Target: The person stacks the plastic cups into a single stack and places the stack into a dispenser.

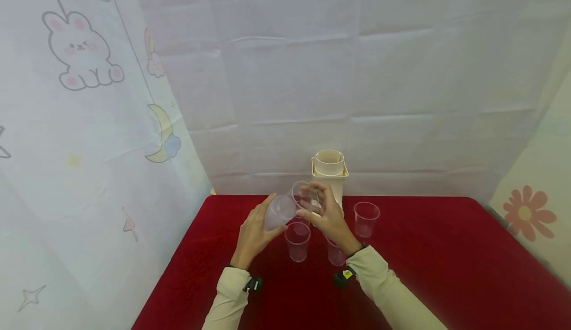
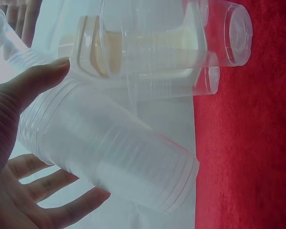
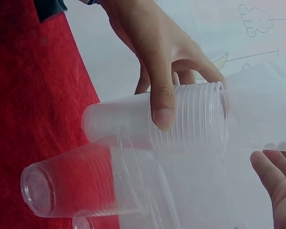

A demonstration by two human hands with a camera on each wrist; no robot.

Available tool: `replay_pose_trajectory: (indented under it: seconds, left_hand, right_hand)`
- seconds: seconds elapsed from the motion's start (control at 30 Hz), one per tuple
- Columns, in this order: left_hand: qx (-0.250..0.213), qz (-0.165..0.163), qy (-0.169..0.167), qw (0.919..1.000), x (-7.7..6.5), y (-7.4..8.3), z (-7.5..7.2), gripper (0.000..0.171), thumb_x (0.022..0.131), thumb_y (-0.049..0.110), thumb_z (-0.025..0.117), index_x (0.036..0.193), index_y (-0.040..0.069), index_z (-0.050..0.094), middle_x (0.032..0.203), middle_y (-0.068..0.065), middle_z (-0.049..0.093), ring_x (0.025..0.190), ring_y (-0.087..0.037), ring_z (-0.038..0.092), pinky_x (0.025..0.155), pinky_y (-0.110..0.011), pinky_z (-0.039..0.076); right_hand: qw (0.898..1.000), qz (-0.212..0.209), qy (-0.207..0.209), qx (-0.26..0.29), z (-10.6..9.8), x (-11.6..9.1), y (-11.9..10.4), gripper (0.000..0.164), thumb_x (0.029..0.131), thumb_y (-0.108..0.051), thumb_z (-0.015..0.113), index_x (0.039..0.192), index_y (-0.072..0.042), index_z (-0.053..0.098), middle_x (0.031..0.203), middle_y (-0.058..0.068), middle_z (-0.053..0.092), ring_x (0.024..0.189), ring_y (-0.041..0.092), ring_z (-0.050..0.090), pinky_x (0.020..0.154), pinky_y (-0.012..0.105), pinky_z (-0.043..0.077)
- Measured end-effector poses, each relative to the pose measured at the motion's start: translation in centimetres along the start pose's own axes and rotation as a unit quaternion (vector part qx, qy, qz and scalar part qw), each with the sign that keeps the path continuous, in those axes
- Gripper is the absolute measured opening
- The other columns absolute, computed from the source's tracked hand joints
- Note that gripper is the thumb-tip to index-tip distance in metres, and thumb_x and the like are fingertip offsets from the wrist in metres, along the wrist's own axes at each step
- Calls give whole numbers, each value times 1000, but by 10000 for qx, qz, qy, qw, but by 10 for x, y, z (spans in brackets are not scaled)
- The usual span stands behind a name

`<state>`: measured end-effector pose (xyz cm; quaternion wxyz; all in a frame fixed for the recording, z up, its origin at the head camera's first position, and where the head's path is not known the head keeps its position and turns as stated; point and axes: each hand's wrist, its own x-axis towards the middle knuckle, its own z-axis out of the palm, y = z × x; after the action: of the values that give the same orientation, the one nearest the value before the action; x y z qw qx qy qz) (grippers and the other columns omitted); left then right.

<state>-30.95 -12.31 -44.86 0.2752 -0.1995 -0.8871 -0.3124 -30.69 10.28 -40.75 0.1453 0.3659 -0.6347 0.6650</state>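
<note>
My left hand [image 1: 254,231] grips a tilted stack of nested clear plastic cups [image 2: 109,133], thumb on one side near the rims and fingers on the other. At the stack's open end, my right hand [image 1: 327,216] holds a single clear cup [image 1: 303,193] between thumb and fingers. In the right wrist view that single cup [image 3: 257,105] lies in line with the stack [image 3: 190,114], close to its rims. Below the hands, a clear cup [image 1: 298,245] stands upright on the red cloth; another cup [image 1: 336,253] is partly hidden by the right forearm.
A further clear cup [image 1: 367,219] stands to the right on the red-covered table [image 1: 424,270]. Behind the right hand stands a cream-coloured container with a round open top [image 1: 330,169]. A white cloth backdrop [image 1: 276,87] hangs behind the table, with printed cloths at the sides.
</note>
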Motion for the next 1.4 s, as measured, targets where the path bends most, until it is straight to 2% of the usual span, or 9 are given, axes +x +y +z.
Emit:
replay_pose_trajectory:
  seconds: [0.13,0.27,0.4,0.53,0.77,0.97,1.1,1.23,1.4]
  left_hand:
    - [3,23,18,10000,1,2,0,89,76,39,86,152,27,42,134,-12,60,109,-31,61,76,-56,54]
    - [50,89,14,9999,0,3,1,88,77,39,86,152,24,42,133,-13,60,107,-31,61,74,-54,55]
    - [93,134,55,9999,0,4,1,87,77,39,85,152,25,42,132,-13,61,105,-31,61,72,-54,55]
    - [111,154,86,9998,0,4,1,87,78,40,85,152,27,41,131,-13,61,105,-32,61,72,-53,55]
    - [97,174,79,9998,0,2,3,85,78,40,84,151,23,43,134,-12,60,108,-32,60,74,-53,55]
    - [122,233,101,9996,1,2,3,86,78,40,84,151,23,43,133,-12,60,106,-31,61,73,-52,55]
    - [108,250,91,9996,1,3,3,86,78,40,85,151,22,43,133,-13,60,106,-31,61,74,-51,55]
    - [114,274,101,9995,2,4,3,87,78,39,85,152,24,42,133,-13,60,106,-31,61,74,-51,55]
    - [158,317,140,9993,2,4,3,87,77,40,86,151,23,43,132,-13,61,104,-31,61,72,-49,55]
  right_hand:
    - [9997,12,7,-255,-1,0,1,71,85,8,73,140,6,30,138,27,49,126,47,50,98,45,47]
    - [9975,222,44,-677,0,0,-2,72,83,8,75,140,5,31,139,24,51,128,43,51,104,48,43]
    - [9943,367,4,-1003,4,-1,-17,72,83,10,74,141,9,31,138,26,51,132,43,47,109,55,35]
    - [9920,513,-59,-1151,7,-1,-30,71,83,8,74,141,11,33,138,29,51,132,47,44,107,64,33]
    - [9886,683,-164,-1335,2,-3,-5,73,84,0,77,143,-1,34,143,20,51,136,37,45,108,57,35]
    - [9878,762,-206,-1339,8,1,-33,70,84,5,75,141,10,33,141,29,49,135,44,43,108,60,33]
    - [9872,782,-253,-1364,9,1,-35,69,85,4,75,140,11,33,141,29,49,135,45,43,108,60,34]
    - [9871,729,-303,-1396,9,2,-32,68,85,5,75,139,13,34,139,31,50,132,48,43,106,61,36]
    - [9867,660,-298,-1453,6,1,-8,72,83,7,75,141,11,32,140,31,49,132,50,43,105,63,36]
